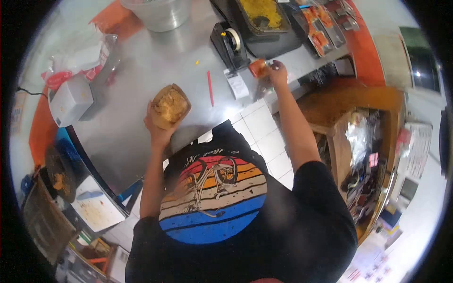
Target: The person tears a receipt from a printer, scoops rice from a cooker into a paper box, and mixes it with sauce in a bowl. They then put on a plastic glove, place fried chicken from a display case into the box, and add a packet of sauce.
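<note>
My left hand (161, 133) is wrapped around a brown paper food box (184, 114), held above the metal counter. The box stands uncovered and is filled with golden-brown, crumbly-looking food (171, 104). Out to the right, near the counter's edge, my right hand (278, 74) pinches a small clear packet of red-orange sauce (257, 68). Beside the packet lie a printed paper slip (236, 84) and a black tape dispenser (229, 45). A red pen or stick (210, 88) rests between the two hands.
At the back right stand a pan of yellow food (262, 14) and a metal tray (336, 40) holding more red packets. A clear tub (158, 14) sits at the back, plastic bags (78, 56) and a white box (71, 100) at left. A wooden cabinet (325, 101) flanks the right.
</note>
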